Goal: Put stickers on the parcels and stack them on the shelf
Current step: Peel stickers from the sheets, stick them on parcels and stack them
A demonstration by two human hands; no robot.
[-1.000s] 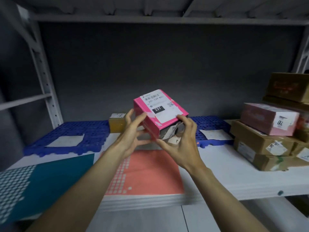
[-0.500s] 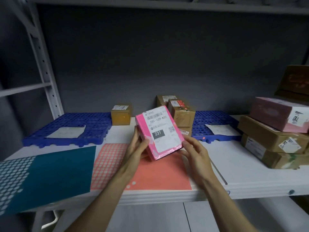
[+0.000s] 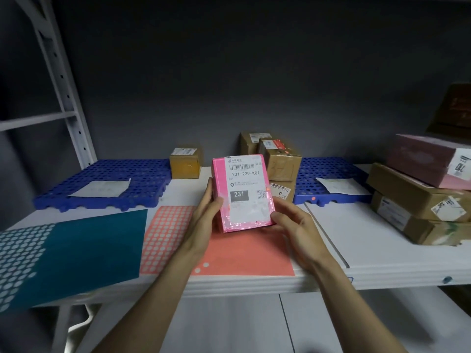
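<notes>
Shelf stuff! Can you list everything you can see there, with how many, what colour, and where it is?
pink parcel: 1, bright pink with white label reading 231, held up over the coral sheet
coral sticker sheet: 1, coral, front middle of shelf
teal sticker sheet: 1, teal, front left, overhanging the edge
blue pallets: 2, blue, back left and back right, each with a white paper
small brown box: 1, yellowish brown, back middle
brown boxes: about 3, behind the pink parcel
parcel stack: several brown, one pale pink, far right
left hand: 1, grips parcel's left side
right hand: 1, holds parcel's lower right corner
</notes>
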